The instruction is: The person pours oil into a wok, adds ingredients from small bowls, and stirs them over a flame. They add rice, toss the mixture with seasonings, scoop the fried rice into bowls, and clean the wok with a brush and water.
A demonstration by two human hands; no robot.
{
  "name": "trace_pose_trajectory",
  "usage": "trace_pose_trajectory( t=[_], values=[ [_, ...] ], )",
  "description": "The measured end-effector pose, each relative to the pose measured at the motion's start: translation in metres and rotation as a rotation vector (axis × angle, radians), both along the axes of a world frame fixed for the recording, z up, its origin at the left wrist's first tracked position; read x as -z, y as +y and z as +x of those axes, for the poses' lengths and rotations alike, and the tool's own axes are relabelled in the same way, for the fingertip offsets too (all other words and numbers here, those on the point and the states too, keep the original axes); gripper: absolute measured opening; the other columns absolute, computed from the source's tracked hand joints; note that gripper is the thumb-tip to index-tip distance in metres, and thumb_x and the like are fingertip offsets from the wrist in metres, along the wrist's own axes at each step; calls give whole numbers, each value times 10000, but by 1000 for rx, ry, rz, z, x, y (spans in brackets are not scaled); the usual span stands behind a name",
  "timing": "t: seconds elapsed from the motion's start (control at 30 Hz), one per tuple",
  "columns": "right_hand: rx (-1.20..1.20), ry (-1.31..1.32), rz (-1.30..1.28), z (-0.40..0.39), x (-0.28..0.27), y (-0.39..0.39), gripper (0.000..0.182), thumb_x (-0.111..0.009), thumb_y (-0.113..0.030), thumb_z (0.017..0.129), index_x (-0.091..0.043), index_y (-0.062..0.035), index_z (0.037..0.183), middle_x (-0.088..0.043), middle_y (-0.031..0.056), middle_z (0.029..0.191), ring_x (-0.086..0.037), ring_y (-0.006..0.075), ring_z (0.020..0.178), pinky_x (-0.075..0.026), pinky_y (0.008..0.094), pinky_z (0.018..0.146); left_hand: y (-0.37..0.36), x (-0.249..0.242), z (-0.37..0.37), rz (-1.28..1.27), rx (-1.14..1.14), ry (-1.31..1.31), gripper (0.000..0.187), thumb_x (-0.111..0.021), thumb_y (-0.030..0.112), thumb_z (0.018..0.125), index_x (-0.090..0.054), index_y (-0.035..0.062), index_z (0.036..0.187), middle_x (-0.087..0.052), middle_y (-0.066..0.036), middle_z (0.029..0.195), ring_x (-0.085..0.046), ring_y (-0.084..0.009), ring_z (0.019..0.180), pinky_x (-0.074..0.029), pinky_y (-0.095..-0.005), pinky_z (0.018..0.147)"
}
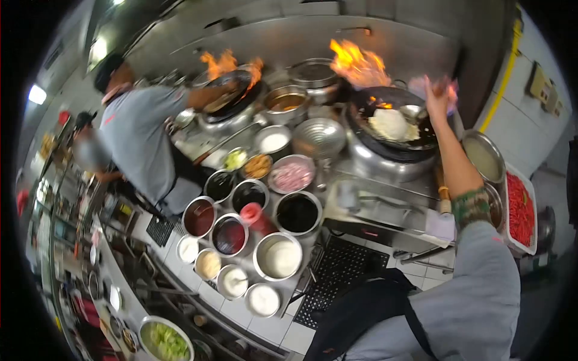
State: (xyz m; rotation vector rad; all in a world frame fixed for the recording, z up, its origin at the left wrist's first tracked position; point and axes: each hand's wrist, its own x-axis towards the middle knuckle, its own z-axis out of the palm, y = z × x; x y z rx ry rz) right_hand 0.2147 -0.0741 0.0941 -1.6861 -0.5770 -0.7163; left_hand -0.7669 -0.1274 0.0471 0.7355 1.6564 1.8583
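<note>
My right hand (438,99), blurred, is closed on the ladle at the right side of a black wok (394,147). The ladle's metal bowl (413,112) is inside the wok, touching or close beside a pale, whitish mass of food (389,124). Tall orange flames (360,65) rise behind the wok's rim, and pinkish flame shows around my hand. The wok sits on a round steel burner stand. My left hand is not visible.
A co-worker (141,126) in grey stands at another flaming wok (232,93). Between the stoves and the floor mat (343,280) are several seasoning bowls, a red bottle (257,219) and a strainer (319,138). Red chillies (519,210) fill a white tub at right.
</note>
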Motion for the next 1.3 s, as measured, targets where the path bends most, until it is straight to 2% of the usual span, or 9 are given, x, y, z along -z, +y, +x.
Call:
trace_pose_trajectory(
  t=[0.1,0.17,0.37,0.47,0.77,0.83,0.93,1.13,1.3],
  values=[
    [58,-37,271,42,-110,-6,404,-681,-375,894,-559,-46,692,-519,15,546,-503,140,478,-398,291,483,56,-8,146,-104,356,-4,248,-593,244,920,-603,55,1080,-643,-46,1015,-602,-138,856,-460,-260,712],
    [-302,121,411,31,-155,-15,449,-691,-416,873,-507,-124,586,-463,-11,476,-453,103,413,-359,283,426,92,1,254,-99,506,-73,219,-568,227,937,-588,66,1083,-625,-27,952,-583,-122,774,-448,-254,652],
    [-619,348,275,82,-115,60,372,-679,-275,882,-471,-124,613,-438,-27,485,-401,103,366,-327,291,367,213,51,546,-215,1022,-298,174,-627,104,897,-574,32,1046,-636,-77,944,-669,-203,779,-575,-290,662],
    [-575,362,239,81,-147,44,375,-674,-269,882,-468,-121,605,-424,-24,473,-395,102,356,-326,297,365,270,90,645,-350,956,-265,144,-624,93,879,-546,-2,954,-625,-116,872,-662,-222,685,-582,-299,573],
    [-552,509,242,70,-144,11,417,-647,-373,877,-536,-67,617,-514,33,526,-487,164,427,-371,352,434,298,165,742,-346,1125,-180,265,-596,151,896,-617,-79,1024,-643,-139,878,-648,-206,658,-537,-309,541],
    [-515,454,367,79,-119,26,369,-657,-301,876,-492,-106,610,-449,13,466,-446,145,380,-351,320,383,227,128,769,97,1357,287,368,-637,224,900,-614,-44,1151,-667,-130,1068,-627,-155,783,-509,-302,682],
    [-512,492,408,72,-97,32,324,-647,-248,887,-462,-132,648,-408,-6,467,-403,128,360,-335,297,362,128,51,792,779,1391,942,289,-713,245,854,-662,7,1010,-648,-154,998,-590,-316,912,-470,-398,794],
    [-509,643,356,67,-158,-2,258,-618,-197,897,-458,-126,708,-341,-26,500,-322,125,390,-291,309,392,93,14,750,712,1495,1035,201,-703,214,830,-614,34,835,-549,-144,827,-499,-359,813,-404,-473,708],
    [-311,481,381,63,-116,4,337,-664,-190,867,-478,-105,599,-367,-12,466,-371,141,362,-330,321,377,97,61,760,795,1428,1020,185,-703,198,813,-610,48,868,-549,-148,858,-512,-369,844,-409,-469,723]
  ],
)
